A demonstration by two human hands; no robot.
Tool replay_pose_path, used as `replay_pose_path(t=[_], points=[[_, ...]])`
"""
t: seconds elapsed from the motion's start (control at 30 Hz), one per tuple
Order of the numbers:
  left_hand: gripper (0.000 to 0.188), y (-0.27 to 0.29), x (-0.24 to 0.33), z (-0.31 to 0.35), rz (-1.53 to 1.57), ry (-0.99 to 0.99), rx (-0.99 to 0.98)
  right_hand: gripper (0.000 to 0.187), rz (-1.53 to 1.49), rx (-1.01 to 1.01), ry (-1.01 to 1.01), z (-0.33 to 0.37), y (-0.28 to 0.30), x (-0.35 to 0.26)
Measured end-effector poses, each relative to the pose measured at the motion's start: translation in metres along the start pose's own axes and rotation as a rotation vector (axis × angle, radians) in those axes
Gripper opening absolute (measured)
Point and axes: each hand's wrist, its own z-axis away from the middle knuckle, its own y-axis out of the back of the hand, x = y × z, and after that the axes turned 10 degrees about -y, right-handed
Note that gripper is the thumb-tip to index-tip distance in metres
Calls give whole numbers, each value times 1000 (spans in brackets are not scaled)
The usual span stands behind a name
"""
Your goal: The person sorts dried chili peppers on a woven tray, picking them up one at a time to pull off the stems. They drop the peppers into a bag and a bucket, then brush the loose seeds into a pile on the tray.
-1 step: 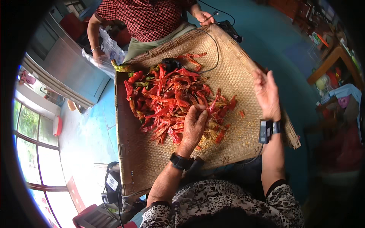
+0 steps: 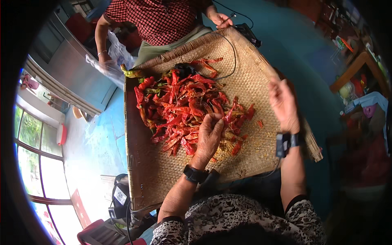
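My left hand [image 2: 210, 136] keeps a closed grip, thumb and fingertips drawn together against the red peppers [image 2: 179, 108] in the woven tray [image 2: 253, 73]; I cannot tell whether one is pinched between them. My right hand [image 2: 283, 106] is over the tray's right side, fingers bent and blurred, so I cannot tell its grip. The peppers heap left of the tray's middle, yellow seeds [image 2: 226, 150] scattered nearer me. A plastic bag [image 2: 117, 52] hangs beyond its far left corner.

Bright paned windows [image 2: 30, 163] light the blue floor [image 2: 116, 122].
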Motion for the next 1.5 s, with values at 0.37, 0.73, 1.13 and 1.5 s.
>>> replay_pose_path(t=[0.37, 0.73, 1.13, 1.5], points=[[14, -4, -8, 5, -117, 24, -23, 21, 910, -192, -280, 27, -49, 70], [13, 7, 15, -21, -622, -266, -51, 25, -180, 0, 94, -6, 8, 1], [42, -12, -15, -42, -1409, -290, -546, 22, 1247, -51, 180, 14, -25, 60], [11, 5, 2, -35, -814, -151, -176, 37, 1260, -147, 66, 19, -36, 56]])
